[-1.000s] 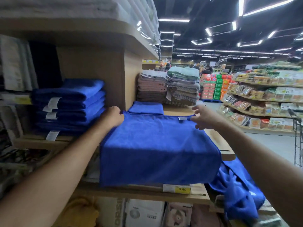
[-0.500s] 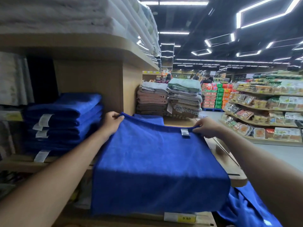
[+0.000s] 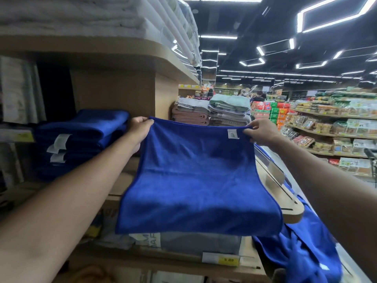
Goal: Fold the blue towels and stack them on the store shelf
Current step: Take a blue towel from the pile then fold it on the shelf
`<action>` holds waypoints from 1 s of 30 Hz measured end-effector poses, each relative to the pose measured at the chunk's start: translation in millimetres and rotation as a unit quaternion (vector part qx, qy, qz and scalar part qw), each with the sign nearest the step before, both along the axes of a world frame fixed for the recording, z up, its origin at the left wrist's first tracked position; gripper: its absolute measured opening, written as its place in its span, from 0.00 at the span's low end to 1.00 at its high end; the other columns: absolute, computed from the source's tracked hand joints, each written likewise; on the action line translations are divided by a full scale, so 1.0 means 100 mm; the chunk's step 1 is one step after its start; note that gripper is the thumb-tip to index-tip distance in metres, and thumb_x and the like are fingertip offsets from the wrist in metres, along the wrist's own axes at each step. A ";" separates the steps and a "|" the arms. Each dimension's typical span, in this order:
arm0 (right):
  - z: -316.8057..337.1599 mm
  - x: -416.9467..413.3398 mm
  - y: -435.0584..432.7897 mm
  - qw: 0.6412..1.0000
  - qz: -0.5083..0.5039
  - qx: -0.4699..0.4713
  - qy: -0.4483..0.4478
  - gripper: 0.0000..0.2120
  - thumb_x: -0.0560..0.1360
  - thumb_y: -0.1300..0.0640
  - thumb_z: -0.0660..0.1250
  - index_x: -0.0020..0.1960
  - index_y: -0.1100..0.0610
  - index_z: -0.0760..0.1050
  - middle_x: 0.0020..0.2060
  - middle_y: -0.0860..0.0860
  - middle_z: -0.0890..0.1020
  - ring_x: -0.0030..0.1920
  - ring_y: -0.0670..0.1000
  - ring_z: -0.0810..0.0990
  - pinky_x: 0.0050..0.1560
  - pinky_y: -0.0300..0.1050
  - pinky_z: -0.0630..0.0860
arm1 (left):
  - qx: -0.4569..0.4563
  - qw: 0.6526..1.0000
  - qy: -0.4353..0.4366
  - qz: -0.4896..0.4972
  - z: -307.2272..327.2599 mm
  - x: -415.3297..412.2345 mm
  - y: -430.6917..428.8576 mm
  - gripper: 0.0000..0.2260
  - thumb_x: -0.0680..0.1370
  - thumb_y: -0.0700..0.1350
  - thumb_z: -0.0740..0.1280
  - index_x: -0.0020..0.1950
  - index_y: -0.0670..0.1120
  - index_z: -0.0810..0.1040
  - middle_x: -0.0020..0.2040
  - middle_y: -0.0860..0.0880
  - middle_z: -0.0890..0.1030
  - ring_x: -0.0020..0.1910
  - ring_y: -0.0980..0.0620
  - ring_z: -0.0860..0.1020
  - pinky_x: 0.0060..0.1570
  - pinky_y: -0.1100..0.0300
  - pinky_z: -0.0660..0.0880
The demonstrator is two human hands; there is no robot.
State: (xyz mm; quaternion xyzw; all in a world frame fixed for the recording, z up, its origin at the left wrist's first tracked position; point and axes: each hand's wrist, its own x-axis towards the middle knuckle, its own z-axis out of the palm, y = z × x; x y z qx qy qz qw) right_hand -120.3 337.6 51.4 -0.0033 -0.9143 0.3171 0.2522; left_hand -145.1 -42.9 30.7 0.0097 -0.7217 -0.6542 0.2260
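Note:
A blue towel [image 3: 195, 176] hangs in the air in front of the wooden store shelf [image 3: 283, 193], its top edge stretched level. My left hand [image 3: 139, 129] pinches its top left corner. My right hand [image 3: 260, 131] pinches the top right corner, beside a small white label. The towel's lower edge hangs free over the shelf front. To the left, a stack of folded blue towels [image 3: 81, 137] with white tags sits on the shelf. More loose blue towels [image 3: 302, 244] are heaped low on the right.
An upper shelf [image 3: 102, 45] carries white towels overhead. Folded pink, grey and green towels [image 3: 212, 111] are piled behind the held towel. A yellow price tag [image 3: 222, 259] marks the shelf edge. Grocery shelves [image 3: 334, 127] and an aisle lie to the right.
Both hands have lifted the towel's far edge up off the shelf, so the towel that lay flat now hangs upright between them.

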 end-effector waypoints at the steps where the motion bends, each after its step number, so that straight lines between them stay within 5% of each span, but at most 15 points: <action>1: -0.04 0.07 0.00 1.000 0.007 -0.001 -0.008 0.05 0.76 0.57 0.70 0.49 0.54 0.84 0.31 0.52 0.84 0.24 0.42 0.79 0.26 0.39 0.75 | -0.003 1.000 -0.009 -0.001 -0.04 0.03 -0.01 0.09 0.81 0.46 0.66 0.40 0.49 0.75 0.38 0.51 0.76 0.35 0.55 0.72 0.32 0.61 0.66; 10: 0.03 1.02 0.00 0.995 0.084 -0.027 0.053 0.04 0.79 0.60 0.70 0.51 0.59 0.82 0.32 0.46 0.80 0.24 0.37 0.76 0.23 0.28 0.68 | 0.026 0.997 0.050 -0.062 -0.01 0.75 -0.17 0.07 0.81 0.46 0.65 0.43 0.51 0.77 0.46 0.51 0.81 0.47 0.51 0.78 0.49 0.54 0.74; 14: 0.01 1.59 0.06 0.986 0.145 0.006 0.083 0.04 0.77 0.62 0.72 0.47 0.53 0.82 0.33 0.43 0.81 0.26 0.38 0.76 0.26 0.30 0.70 | 0.024 0.988 0.099 -0.115 -0.13 1.34 -0.37 0.10 0.81 0.40 0.63 0.43 0.51 0.77 0.40 0.53 0.82 0.41 0.54 0.79 0.48 0.57 0.75; 17: -0.25 2.01 0.14 0.972 0.233 0.039 -0.003 0.03 0.73 0.53 0.75 0.45 0.47 0.83 0.37 0.51 0.84 0.28 0.45 0.74 0.30 0.41 0.71 | -0.075 0.979 0.114 -0.148 -0.43 1.80 -0.58 0.11 0.81 0.39 0.61 0.42 0.47 0.80 0.39 0.49 0.84 0.38 0.54 0.81 0.45 0.65 0.77; 20: -0.46 2.29 0.21 0.941 0.289 0.139 -0.110 0.06 0.72 0.44 0.75 0.47 0.44 0.84 0.47 0.50 0.84 0.30 0.46 0.72 0.31 0.35 0.68 | -0.163 0.970 0.113 -0.138 -0.67 2.04 -0.67 0.12 0.78 0.44 0.62 0.39 0.42 0.81 0.39 0.45 0.84 0.36 0.52 0.82 0.42 0.70 0.74; 25: -0.48 2.05 -0.17 0.973 0.212 0.090 0.004 0.06 0.75 0.44 0.72 0.43 0.45 0.84 0.28 0.39 0.78 0.28 0.42 0.71 0.30 0.33 0.65 | -0.315 0.936 0.148 -0.052 -0.64 1.85 -0.29 0.10 0.80 0.41 0.66 0.46 0.53 0.84 0.45 0.59 0.85 0.44 0.64 0.81 0.45 0.69 0.74; 28: -0.59 1.74 -0.65 0.978 0.184 0.096 0.003 0.06 0.79 0.53 0.69 0.54 0.46 0.83 0.44 0.43 0.85 0.43 0.51 0.84 0.46 0.44 0.80 | -0.438 0.887 0.127 -0.067 -0.64 1.70 0.16 0.11 0.81 0.46 0.63 0.58 0.54 0.83 0.59 0.57 0.83 0.58 0.56 0.80 0.60 0.57 0.75; 30: -0.70 1.60 -0.87 0.973 0.172 0.149 -0.043 0.14 0.81 0.50 0.64 0.65 0.49 0.78 0.59 0.49 0.83 0.56 0.54 0.82 0.59 0.52 0.78 | -0.526 0.846 0.063 -0.068 -0.68 1.63 0.37 0.13 0.82 0.50 0.59 0.63 0.50 0.79 0.65 0.51 0.79 0.64 0.49 0.77 0.63 0.51 0.73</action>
